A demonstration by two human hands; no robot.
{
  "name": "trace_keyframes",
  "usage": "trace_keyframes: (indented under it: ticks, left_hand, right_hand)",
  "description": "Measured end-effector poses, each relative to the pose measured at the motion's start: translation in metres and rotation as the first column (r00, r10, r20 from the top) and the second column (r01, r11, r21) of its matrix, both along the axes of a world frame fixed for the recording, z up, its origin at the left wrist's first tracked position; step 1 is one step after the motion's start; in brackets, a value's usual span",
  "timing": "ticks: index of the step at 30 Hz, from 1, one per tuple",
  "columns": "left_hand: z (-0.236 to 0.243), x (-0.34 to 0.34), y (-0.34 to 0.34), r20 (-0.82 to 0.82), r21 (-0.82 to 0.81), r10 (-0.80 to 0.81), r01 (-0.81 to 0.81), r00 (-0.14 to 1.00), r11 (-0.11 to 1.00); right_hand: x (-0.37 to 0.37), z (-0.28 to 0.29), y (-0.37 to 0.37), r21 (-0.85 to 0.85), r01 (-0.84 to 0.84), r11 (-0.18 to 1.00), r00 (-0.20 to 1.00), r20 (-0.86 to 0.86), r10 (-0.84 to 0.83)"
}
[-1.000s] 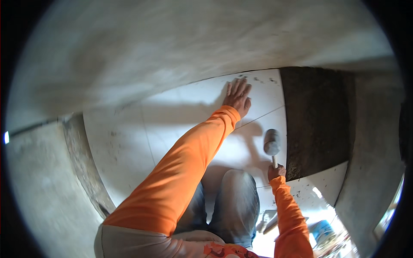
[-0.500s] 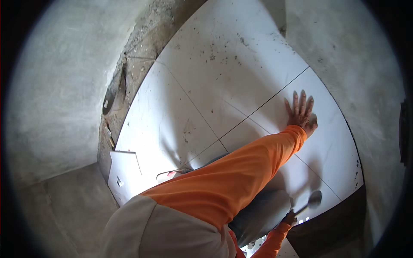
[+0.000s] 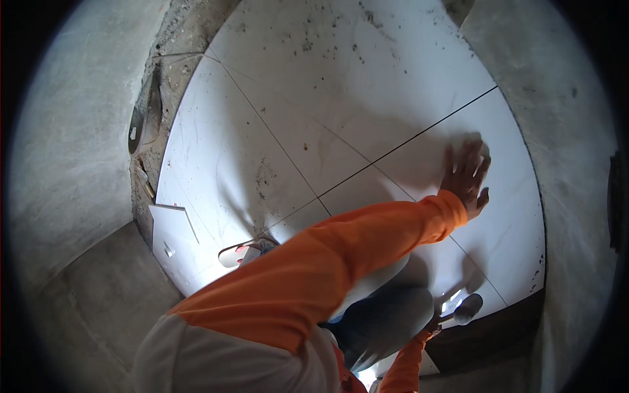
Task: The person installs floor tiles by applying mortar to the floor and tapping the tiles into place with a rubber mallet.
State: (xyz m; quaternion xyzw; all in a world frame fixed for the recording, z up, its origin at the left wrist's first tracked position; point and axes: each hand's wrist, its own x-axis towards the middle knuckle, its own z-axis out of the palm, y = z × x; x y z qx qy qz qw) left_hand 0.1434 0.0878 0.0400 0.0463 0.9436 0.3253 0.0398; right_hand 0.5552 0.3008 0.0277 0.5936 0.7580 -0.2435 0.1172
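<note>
My left hand (image 3: pixel 465 175) reaches across to the right over a large white floor tile (image 3: pixel 501 196), palm down with its fingers apart. Motion blurs the fingertips, so whether they touch the tile is unclear. Low on the right, my right hand (image 3: pixel 434 322) grips the short handle of a mallet with a dark, rounded head (image 3: pixel 468 309). The mallet is close to the tile's near edge, beside my bent knee. Part of the right hand is hidden behind that knee. Thin dark joints (image 3: pixel 406 142) run between the laid tiles.
Bare concrete walls (image 3: pixel 576 164) rise on both sides. A loose white tile piece (image 3: pixel 173 236) lies left, near my sandalled foot (image 3: pixel 234 254). A dark tool-like object (image 3: pixel 135 131) rests on the rough mortar strip along the left wall. Dirt specks (image 3: pixel 308 39) mark the far tiles.
My view has shifted, moving the floor left and upward in the picture. The left hand has shifted slightly over the tile, and the mallet head has dropped lower.
</note>
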Motion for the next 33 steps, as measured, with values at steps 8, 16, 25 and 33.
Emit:
trace_keyframes:
  ticks: [8, 16, 25, 33]
  left_hand:
    - [0.002, 0.036, -0.236, -0.254, -0.203, 0.178, -0.233, 0.951, 0.951]
    - [-0.017, 0.113, -0.231, -0.059, -0.377, 0.282, -0.283, 0.958, 0.882]
    - [-0.026, 0.112, -0.216, 0.115, -0.512, 0.461, -0.345, 0.880, 0.787]
    - [-0.018, 0.112, -0.219, -0.096, -0.423, 0.137, -0.165, 0.986, 0.891]
  right_hand:
    - [-0.011, 0.015, -0.020, 0.090, -0.104, 0.991, 0.984, 0.151, 0.089]
    - [-0.011, 0.018, -0.019, 0.105, -0.151, 0.983, 0.966, 0.224, 0.125]
    - [-0.009, 0.013, -0.016, 0.111, -0.203, 0.973, 0.951, 0.260, 0.169]
    - [-0.015, 0.028, -0.010, 0.138, -0.357, 0.924, 0.902, 0.307, 0.303]
